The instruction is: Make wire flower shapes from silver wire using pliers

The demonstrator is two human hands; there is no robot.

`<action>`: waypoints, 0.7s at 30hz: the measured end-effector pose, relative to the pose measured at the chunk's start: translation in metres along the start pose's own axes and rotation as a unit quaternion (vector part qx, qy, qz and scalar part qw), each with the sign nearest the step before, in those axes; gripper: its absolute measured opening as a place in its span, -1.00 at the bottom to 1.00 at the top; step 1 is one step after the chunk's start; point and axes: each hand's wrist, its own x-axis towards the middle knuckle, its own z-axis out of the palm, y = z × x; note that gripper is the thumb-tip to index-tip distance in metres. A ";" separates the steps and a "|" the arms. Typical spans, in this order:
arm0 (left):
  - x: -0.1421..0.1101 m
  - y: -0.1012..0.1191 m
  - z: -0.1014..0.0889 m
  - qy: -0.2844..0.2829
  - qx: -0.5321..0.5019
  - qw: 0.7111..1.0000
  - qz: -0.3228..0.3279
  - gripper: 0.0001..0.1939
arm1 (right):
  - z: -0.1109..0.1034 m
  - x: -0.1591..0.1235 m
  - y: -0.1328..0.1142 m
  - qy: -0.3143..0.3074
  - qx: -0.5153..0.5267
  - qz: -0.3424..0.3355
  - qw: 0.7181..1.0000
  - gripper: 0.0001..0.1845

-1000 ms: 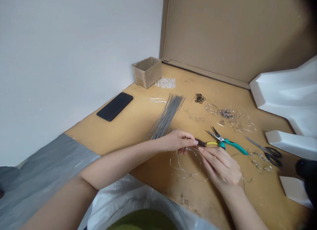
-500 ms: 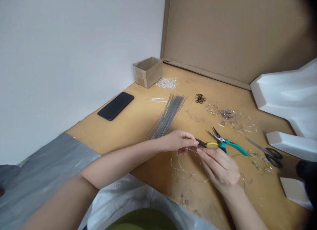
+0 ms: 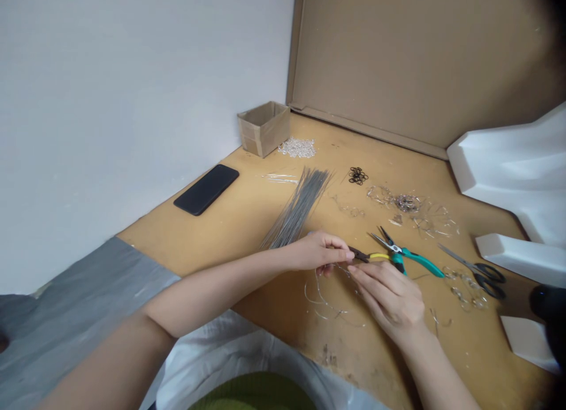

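Head view: bare left hand (image 3: 328, 254) and bare right hand (image 3: 391, 295), nearly meeting, both pinch thin, silvery, curled metal wire (image 3: 326, 304); its curves trail below, nearer the left.

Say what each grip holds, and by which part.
Left grip: thin wire, pinched near its loops, exact spot covered by the hand. Right grip: close against that wire, but its hold is too fine to tell.
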 end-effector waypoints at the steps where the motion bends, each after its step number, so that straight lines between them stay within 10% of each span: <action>1: 0.000 0.000 0.000 -0.001 0.003 1.000 0.002 -0.65 | 0.000 0.000 0.000 -0.001 0.006 0.002 1.000 -0.66; 21: 0.003 -0.011 0.004 0.047 0.089 0.991 0.084 -0.65 | 0.003 -0.002 -0.003 0.088 -0.013 0.150 0.985 -0.79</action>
